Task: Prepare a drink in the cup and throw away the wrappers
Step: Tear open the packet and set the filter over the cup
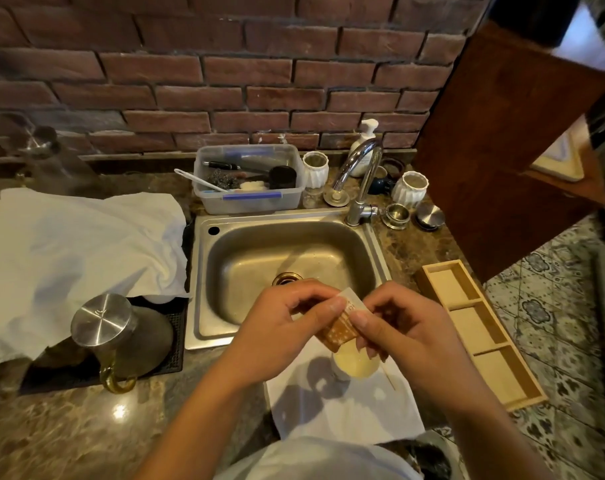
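Observation:
A small orange and white sachet (341,327) is pinched between both hands above the front edge of the sink. My left hand (280,327) grips its left side and my right hand (401,323) grips its right side and top corner. Directly below the sachet stands a cup (354,367) with pale yellowish contents, partly hidden by my right hand. The cup rests on a white napkin (342,407) on the counter. A thin wooden stirrer (389,375) lies by the cup's right side.
A steel sink (287,258) with a tap (361,178) lies ahead. A kettle with a steel lid (121,334) sits on a black mat at left, beside a white cloth (76,251). A wooden divided tray (481,330) lies at right. A plastic tub of utensils (249,181) stands behind.

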